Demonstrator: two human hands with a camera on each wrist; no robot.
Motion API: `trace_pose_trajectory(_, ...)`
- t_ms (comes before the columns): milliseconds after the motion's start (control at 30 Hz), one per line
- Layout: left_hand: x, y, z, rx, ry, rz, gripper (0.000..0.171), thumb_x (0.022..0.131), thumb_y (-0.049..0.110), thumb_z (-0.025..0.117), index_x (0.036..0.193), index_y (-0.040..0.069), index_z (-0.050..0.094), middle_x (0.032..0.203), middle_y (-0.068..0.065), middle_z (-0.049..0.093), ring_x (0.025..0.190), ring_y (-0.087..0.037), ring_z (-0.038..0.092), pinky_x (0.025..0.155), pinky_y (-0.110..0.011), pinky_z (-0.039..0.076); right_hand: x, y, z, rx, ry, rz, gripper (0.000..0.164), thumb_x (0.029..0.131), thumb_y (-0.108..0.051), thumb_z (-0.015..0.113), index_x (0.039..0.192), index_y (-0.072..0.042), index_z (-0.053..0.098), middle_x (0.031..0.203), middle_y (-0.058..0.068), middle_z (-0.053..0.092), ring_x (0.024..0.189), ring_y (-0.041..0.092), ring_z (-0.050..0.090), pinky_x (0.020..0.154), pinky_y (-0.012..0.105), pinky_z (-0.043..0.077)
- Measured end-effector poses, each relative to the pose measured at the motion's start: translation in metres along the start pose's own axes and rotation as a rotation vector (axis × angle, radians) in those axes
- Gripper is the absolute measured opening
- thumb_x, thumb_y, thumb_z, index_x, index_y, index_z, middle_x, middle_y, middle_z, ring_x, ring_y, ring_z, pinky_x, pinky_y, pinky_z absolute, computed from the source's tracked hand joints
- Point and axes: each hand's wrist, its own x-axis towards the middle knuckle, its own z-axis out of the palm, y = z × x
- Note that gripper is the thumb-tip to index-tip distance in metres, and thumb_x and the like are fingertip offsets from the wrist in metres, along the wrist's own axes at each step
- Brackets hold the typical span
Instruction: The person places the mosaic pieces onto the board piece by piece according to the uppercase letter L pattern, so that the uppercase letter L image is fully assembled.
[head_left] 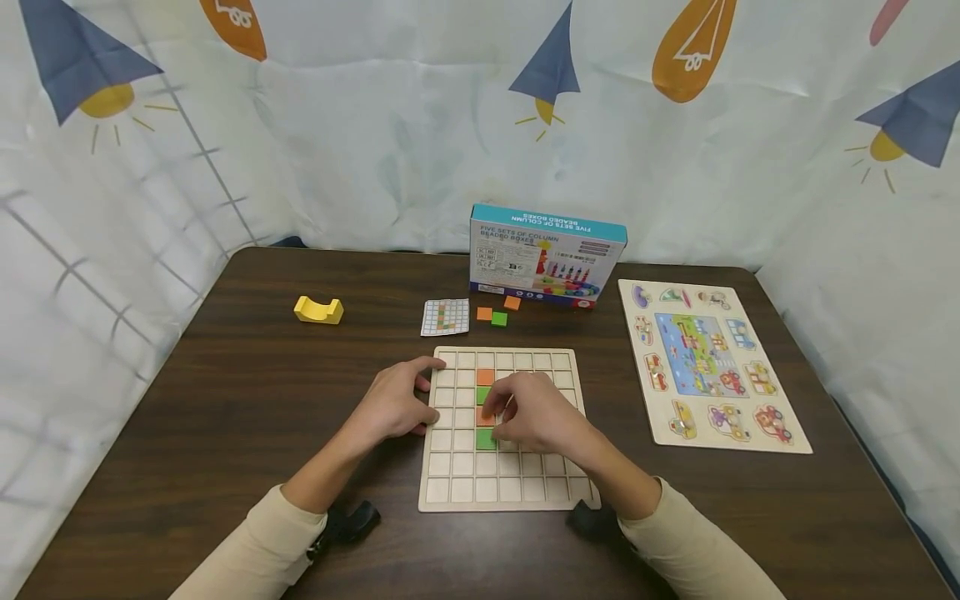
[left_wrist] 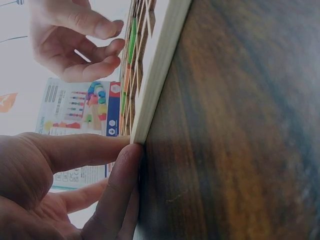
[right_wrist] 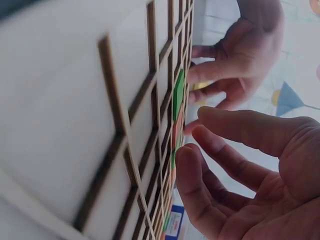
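At the near right corner of the pale wooden gridded board (head_left: 517, 490), on the dark brown wooden table (head_left: 225, 417), 1 black wrist device (head_left: 588, 521) sits close by; contact there could jog the grid. The left hand (head_left: 393, 402) holds the board's left edge between thumb and fingers; uneven pressure could turn or tip it and unseat tiles.

Near to far, 4 tiles fill 1 column: a green square tile (head_left: 486, 439), an orange square tile (head_left: 481, 421), another green square tile (head_left: 482, 395) and another orange square tile (head_left: 486, 377). The right hand (head_left: 536, 412) is over this column, fingers bent, fingertips apart, no tile visible between them. A brushing fingertip could dislodge a tile; the hand partly covers the column, so misalignment could pass unnoticed.

Beyond the board, 2 loose orange square tiles (head_left: 484, 313) and 1 loose green square tile (head_left: 498, 318) lie near a small white gridded card (head_left: 431, 318). A low reach could scatter these, or topple the teal-topped cardboard box (head_left: 540, 258) standing behind.
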Motion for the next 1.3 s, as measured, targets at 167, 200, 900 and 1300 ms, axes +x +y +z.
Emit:
trace_pose_trajectory(167, 0.000, -0.001, 0.000, 0.004, 0.000, 0.000, 0.073, 0.077, -0.006, 0.077, 0.145, 0.014, 0.059, 0.116, -0.018, 0.061, 0.054, -0.015, 0.068, 0.052, -0.030, 0.060, 0.006, 0.002, -0.010, -0.027, 0.030, 0.020, 0.016, 0.082, -0.006, 0.085, 0.095, -0.012, 0.078, 0.088, 0.001, 0.072, 0.077, 0.011, 0.062, 0.071, 0.029, 0.053)
trace_pose_trajectory(200, 0.000, -0.001, 0.000, 0.003, 0.001, -0.001, 0.073, 0.077, -0.006, 0.077, 0.145, 0.014, 0.059, 0.116, -0.018, 0.061, 0.054, -0.015, 0.068, 0.052, -0.030, 0.060, 0.008, 0.002, -0.013, -0.032, 0.036, 0.023, 0.017, 0.082, -0.006, 0.084, 0.097, -0.012, 0.078, 0.088, 0.001, 0.072, 0.078, 0.012, 0.062, 0.071, 0.029, 0.052)
trace_pose_trajectory(900, -0.001, -0.002, -0.001, -0.001, 0.008, 0.002, 0.074, 0.077, -0.006, 0.077, 0.145, 0.014, 0.059, 0.114, -0.018, 0.060, 0.054, -0.015, 0.068, 0.051, -0.029, 0.060, 0.070, 0.018, -0.061, -0.025, 0.134, 0.043, 0.017, 0.090, -0.007, 0.078, 0.106, -0.008, 0.079, 0.098, 0.006, 0.074, 0.092, 0.022, 0.067, 0.086, 0.039, 0.058)
trace_pose_trajectory(1300, -0.001, -0.003, 0.001, -0.012, 0.009, 0.011, 0.073, 0.077, -0.006, 0.078, 0.145, 0.014, 0.059, 0.115, -0.018, 0.061, 0.053, -0.016, 0.068, 0.051, -0.029, 0.059, 0.110, 0.023, -0.058, -0.025, 0.204, 0.088, 0.024, 0.090, -0.008, 0.080, 0.114, -0.008, 0.078, 0.112, 0.010, 0.074, 0.104, 0.026, 0.066, 0.093, 0.042, 0.057)
